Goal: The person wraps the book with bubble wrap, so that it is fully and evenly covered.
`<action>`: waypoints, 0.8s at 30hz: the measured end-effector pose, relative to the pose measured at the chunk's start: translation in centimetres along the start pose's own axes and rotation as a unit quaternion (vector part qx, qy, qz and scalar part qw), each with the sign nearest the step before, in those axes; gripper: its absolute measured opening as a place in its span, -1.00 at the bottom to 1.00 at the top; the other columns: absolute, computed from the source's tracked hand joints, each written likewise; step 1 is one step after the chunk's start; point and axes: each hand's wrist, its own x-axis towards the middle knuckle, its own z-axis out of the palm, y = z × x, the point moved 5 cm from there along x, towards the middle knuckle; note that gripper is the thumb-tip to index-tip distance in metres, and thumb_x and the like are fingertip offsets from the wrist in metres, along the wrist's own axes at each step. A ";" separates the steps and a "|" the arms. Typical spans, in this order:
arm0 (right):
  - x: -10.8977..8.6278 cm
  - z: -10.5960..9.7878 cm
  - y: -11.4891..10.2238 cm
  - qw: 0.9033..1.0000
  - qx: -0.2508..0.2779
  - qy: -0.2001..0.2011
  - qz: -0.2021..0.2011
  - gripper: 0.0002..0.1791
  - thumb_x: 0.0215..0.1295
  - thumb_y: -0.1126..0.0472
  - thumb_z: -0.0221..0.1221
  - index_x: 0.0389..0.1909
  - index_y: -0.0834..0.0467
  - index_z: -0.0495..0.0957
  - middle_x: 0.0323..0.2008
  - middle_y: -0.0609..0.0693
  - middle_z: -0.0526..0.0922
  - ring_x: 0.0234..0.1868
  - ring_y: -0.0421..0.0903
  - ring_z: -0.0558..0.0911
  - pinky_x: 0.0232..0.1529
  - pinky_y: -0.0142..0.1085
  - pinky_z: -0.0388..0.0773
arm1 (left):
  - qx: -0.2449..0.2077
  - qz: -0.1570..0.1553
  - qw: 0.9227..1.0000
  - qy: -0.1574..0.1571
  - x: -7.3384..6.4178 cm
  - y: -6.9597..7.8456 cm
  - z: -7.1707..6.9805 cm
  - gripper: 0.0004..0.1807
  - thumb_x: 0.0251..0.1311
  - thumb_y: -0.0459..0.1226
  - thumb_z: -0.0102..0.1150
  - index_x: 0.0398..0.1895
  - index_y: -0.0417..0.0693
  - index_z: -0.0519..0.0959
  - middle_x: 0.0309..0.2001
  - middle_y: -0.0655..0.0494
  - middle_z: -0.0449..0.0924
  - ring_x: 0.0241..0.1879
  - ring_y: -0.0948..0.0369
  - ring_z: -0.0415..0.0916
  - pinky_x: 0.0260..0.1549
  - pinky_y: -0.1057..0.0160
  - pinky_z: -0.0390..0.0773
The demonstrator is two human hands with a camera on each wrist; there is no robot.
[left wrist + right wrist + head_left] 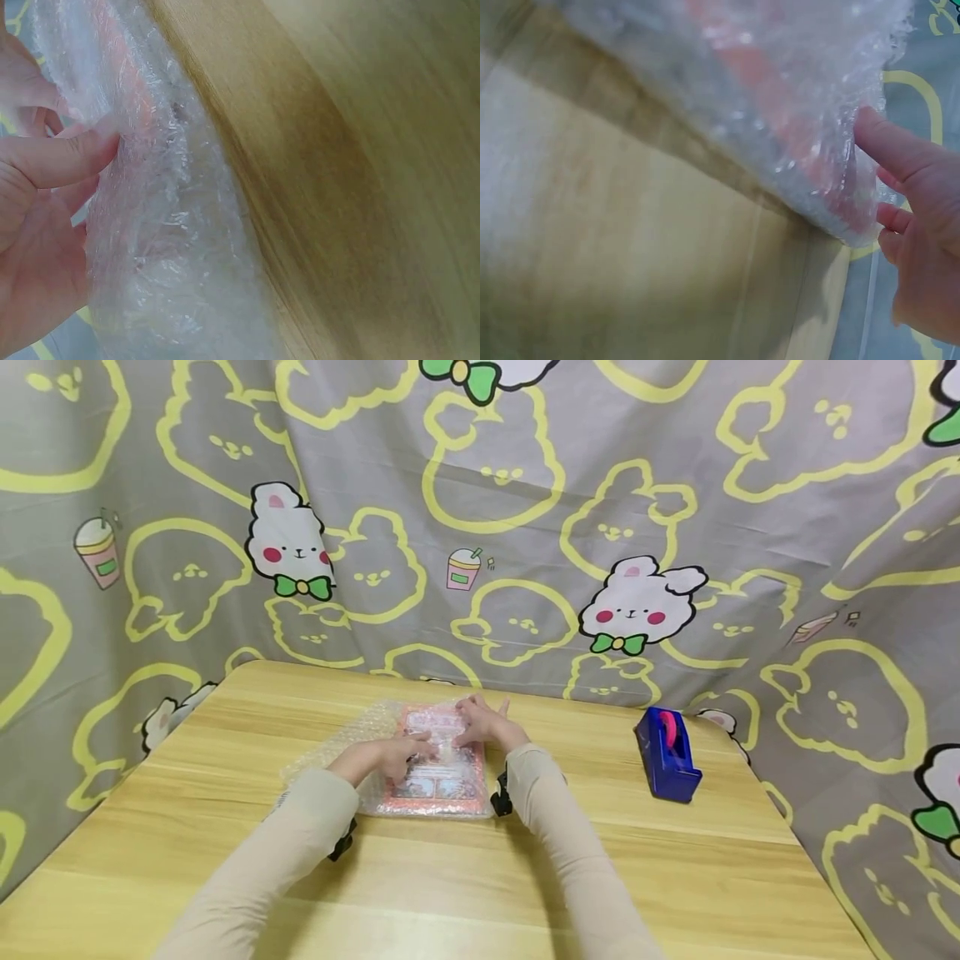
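On the wooden table lies a flat, rectangular item point(442, 787) with an orange-red border and printed picture panels, seen through clear bubble wrap point(330, 745). The wrap covers it and spreads out past its left side. Over the middle of the item, my left hand point(397, 757) pinches the wrap; in the left wrist view its thumb point(79, 156) lies on the plastic with the fingers partly hidden behind. My right hand point(483, 724) holds the wrap near the item's upper right, thumb point(892, 146) against the film and fingers bent beside its edge.
A blue tape dispenser point(667, 756) with a pink-red core stands at the right of the wooden table point(420, 885). Behind the table hangs a grey curtain point(420, 460) with cartoon prints. Black wrist devices point(502, 795) sit under the sleeves, close to the wrap.
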 end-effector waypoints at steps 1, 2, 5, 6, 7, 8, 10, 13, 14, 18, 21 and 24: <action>0.1 0.0 0.0 1.000 0.002 0.000 -0.001 -0.19 -0.02 -0.03 0.32 0.25 0.05 0.20 0.30 0.10 0.06 0.33 0.02 0.14 0.25 0.22 -0.53 | -0.002 -0.001 1.000 0.000 0.0 0.0 0.0 -0.12 -0.22 -0.72 0.05 0.31 -0.05 0.25 0.43 -0.12 -0.22 0.34 -0.27 -0.35 -0.52 0.31 0.51; 0.2 0.0 -0.1 1.000 0.005 0.000 -0.006 -0.18 -0.01 -0.02 0.32 0.26 0.07 0.18 0.32 0.11 0.01 0.34 0.03 0.11 0.27 0.20 -0.47 | -0.002 -0.002 1.000 0.001 0.1 -0.1 0.0 -0.12 -0.21 -0.72 0.05 0.31 -0.05 0.26 0.43 -0.12 -0.22 0.35 -0.25 -0.33 -0.50 0.30 0.51; 0.3 0.0 -0.1 1.000 0.013 -0.008 -0.016 -0.11 -0.01 -0.01 0.32 0.31 0.11 0.10 0.37 0.16 -0.09 0.38 0.06 0.01 0.31 0.17 -0.36 | -0.003 -0.004 1.000 0.001 0.0 -0.1 -0.1 -0.13 -0.22 -0.71 0.07 0.30 -0.06 0.27 0.43 -0.13 -0.21 0.35 -0.24 -0.29 -0.49 0.31 0.53; 0.4 0.0 0.0 1.000 0.017 -0.014 -0.018 -0.06 -0.01 -0.02 0.32 0.34 0.13 0.05 0.38 0.17 -0.11 0.39 0.06 -0.04 0.31 0.17 -0.34 | -0.007 -0.006 1.000 0.000 0.0 0.0 -0.1 -0.12 -0.23 -0.72 0.07 0.30 -0.05 0.26 0.43 -0.12 -0.22 0.35 -0.24 -0.30 -0.51 0.31 0.53; 0.5 0.1 0.2 0.999 0.016 -0.022 -0.017 -0.02 -0.01 -0.04 0.31 0.36 0.14 0.00 0.40 0.16 -0.12 0.40 0.06 -0.07 0.30 0.18 -0.34 | -0.009 -0.008 1.000 -0.001 0.0 0.0 -0.1 -0.12 -0.23 -0.72 0.07 0.30 -0.04 0.27 0.43 -0.11 -0.21 0.35 -0.22 -0.27 -0.52 0.31 0.52; 0.6 0.2 0.4 0.999 0.013 -0.030 -0.016 0.01 0.01 -0.07 0.29 0.38 0.16 -0.05 0.41 0.16 -0.14 0.41 0.07 -0.10 0.29 0.20 -0.35 | -0.011 -0.010 1.000 -0.001 0.0 0.1 -0.1 -0.12 -0.23 -0.72 0.07 0.30 -0.03 0.27 0.43 -0.10 -0.21 0.36 -0.21 -0.26 -0.54 0.32 0.52; 0.7 0.4 0.7 0.999 0.005 -0.051 -0.014 0.07 0.04 -0.14 0.25 0.41 0.17 -0.15 0.43 0.15 -0.19 0.42 0.06 -0.18 0.27 0.24 -0.37 | -0.017 -0.017 1.000 -0.002 -0.1 0.2 -0.1 -0.11 -0.23 -0.72 0.07 0.30 -0.01 0.26 0.44 -0.06 -0.22 0.36 -0.18 -0.26 -0.58 0.33 0.53; 0.7 0.7 1.1 0.997 0.007 -0.075 -0.016 0.08 0.08 -0.17 0.19 0.42 0.21 -0.23 0.43 0.15 -0.29 0.43 0.05 -0.27 0.26 0.25 -0.40 | -0.020 -0.023 1.000 0.000 -0.1 0.2 0.0 -0.11 -0.22 -0.71 0.09 0.29 0.01 0.27 0.44 -0.05 -0.22 0.37 -0.18 -0.30 -0.55 0.33 0.55; 0.6 0.8 1.0 0.997 0.013 -0.080 -0.016 0.08 0.09 -0.17 0.18 0.41 0.21 -0.23 0.43 0.16 -0.32 0.42 0.05 -0.30 0.26 0.25 -0.41 | -0.022 -0.024 0.999 0.001 -0.1 0.2 0.0 -0.11 -0.23 -0.71 0.09 0.29 0.02 0.28 0.44 -0.05 -0.22 0.37 -0.19 -0.33 -0.55 0.33 0.56; 0.3 1.1 0.8 0.996 0.019 -0.081 -0.017 0.03 0.15 -0.11 0.12 0.41 0.26 -0.28 0.41 0.21 -0.40 0.41 0.08 -0.36 0.25 0.27 -0.42 | -0.030 -0.030 0.999 -0.002 0.0 0.1 0.1 -0.11 -0.22 -0.72 0.09 0.29 0.02 0.28 0.44 -0.02 -0.23 0.38 -0.17 -0.34 -0.54 0.32 0.58; -0.1 1.5 0.3 0.998 -0.012 -0.063 -0.023 -0.07 0.19 -0.07 0.04 0.39 0.30 -0.19 0.41 0.25 -0.39 0.41 0.11 -0.35 0.22 0.31 -0.37 | -0.021 -0.031 0.999 -0.003 0.0 0.0 0.0 -0.10 -0.21 -0.71 0.10 0.30 0.04 0.26 0.44 -0.01 -0.23 0.38 -0.16 -0.36 -0.54 0.34 0.57; -0.7 2.0 -0.4 0.998 -0.042 -0.038 -0.031 -0.20 0.27 -0.01 -0.07 0.38 0.32 -0.13 0.40 0.27 -0.35 0.41 0.11 -0.32 0.23 0.31 -0.30 | -0.010 -0.030 0.999 0.000 -0.1 0.0 -0.1 -0.10 -0.21 -0.69 0.12 0.31 0.05 0.26 0.44 -0.01 -0.21 0.38 -0.15 -0.33 -0.52 0.36 0.55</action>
